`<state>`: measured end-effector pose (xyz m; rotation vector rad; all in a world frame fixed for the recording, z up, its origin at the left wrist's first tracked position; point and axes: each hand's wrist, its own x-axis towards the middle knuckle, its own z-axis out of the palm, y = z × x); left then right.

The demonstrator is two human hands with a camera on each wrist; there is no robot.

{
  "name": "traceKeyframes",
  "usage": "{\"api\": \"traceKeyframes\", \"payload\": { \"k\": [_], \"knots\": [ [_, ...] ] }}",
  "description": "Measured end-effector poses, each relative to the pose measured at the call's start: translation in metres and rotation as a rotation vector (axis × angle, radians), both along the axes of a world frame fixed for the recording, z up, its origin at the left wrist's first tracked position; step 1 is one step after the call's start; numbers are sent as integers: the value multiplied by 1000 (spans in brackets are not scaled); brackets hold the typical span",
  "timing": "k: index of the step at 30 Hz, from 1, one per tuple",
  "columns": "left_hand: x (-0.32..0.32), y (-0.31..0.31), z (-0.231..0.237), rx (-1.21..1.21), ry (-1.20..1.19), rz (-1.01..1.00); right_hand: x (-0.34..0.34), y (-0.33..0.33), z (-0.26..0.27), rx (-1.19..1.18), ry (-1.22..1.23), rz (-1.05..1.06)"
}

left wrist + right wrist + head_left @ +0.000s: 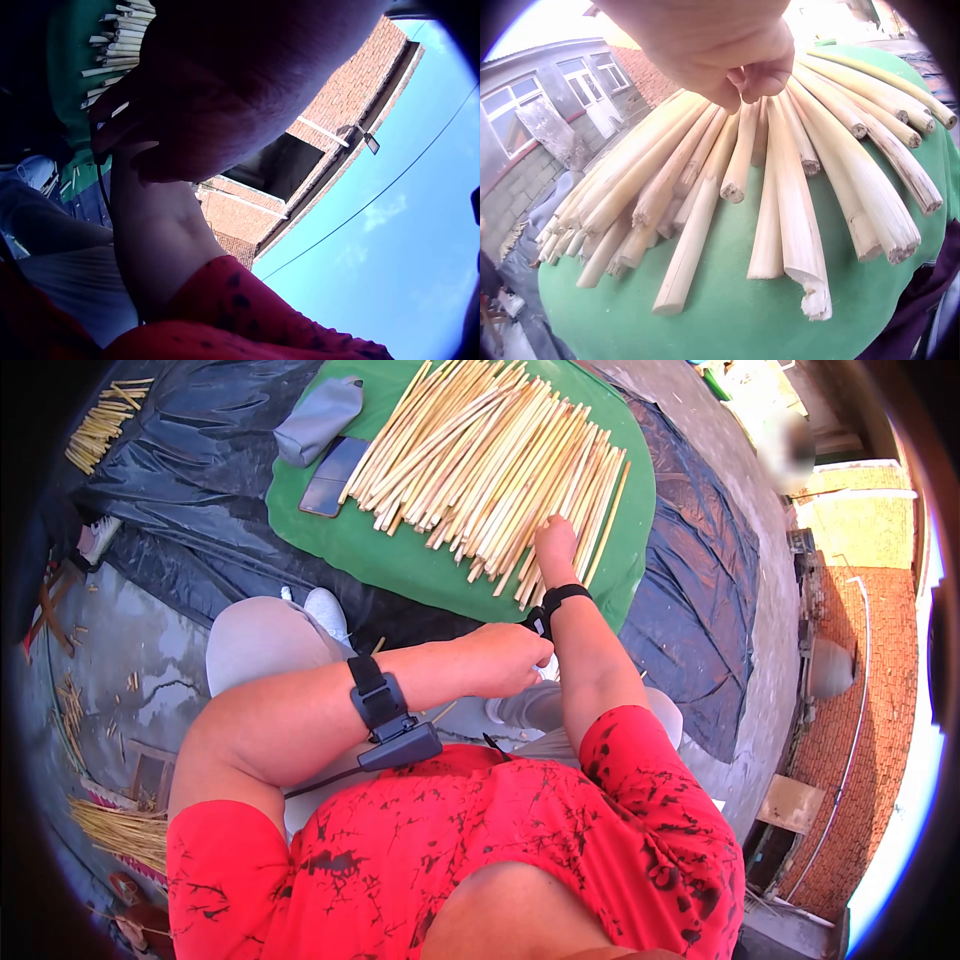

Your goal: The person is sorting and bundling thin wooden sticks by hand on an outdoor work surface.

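Observation:
Many pale peeled sticks [480,460] lie side by side on a green cloth [400,565]; their uneven cut ends [810,289] fan toward the right wrist camera. My right hand [557,550] [712,45] is over the near ends at the right part of the pile, thumb and curled fingers pinching at one stick [739,161]. The left hand [505,658] [225,97] crosses to the right wrist, its bent fingers at the black wrist device [540,622]. In the left wrist view that device is partly hidden by the fingers, with a thin cable hanging from it.
A grey pouch [320,420] and a dark phone [333,477] lie left of the sticks on the cloth. Black plastic sheeting [190,470] spreads underneath. More sticks [105,425] are at the far left, a thin-stalk bundle [120,832] lower left, and a brick wall [870,730] right.

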<state>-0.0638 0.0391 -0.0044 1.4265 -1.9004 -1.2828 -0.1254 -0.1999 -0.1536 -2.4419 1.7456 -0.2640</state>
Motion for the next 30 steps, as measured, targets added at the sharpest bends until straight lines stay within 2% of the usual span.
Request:
{"api": "traceKeyframes", "payload": {
  "k": [4,6,8,16,20,22,24,30],
  "knots": [
    [0,0,1,-3,-42,-36,-5,-11,-9,58,-86,-16],
    [1,0,5,15,-66,-72,-7,-18,-12,64,-73,5],
    [1,-1,5,35,-70,-85,-3,-31,-15,132,51,-64],
    [1,-2,6,69,-98,-128,2,-20,-2,83,-84,-63],
    [2,-3,7,69,-92,-140,10,-33,-13,113,-32,-150],
    [1,-2,6,65,-89,-144,13,-29,-4,85,-84,-158],
    [0,-2,8,99,-107,-156,16,-28,8,269,-76,-239],
    [-1,-2,3,70,-99,-136,17,-28,23,306,-94,-254]
  ]
}}
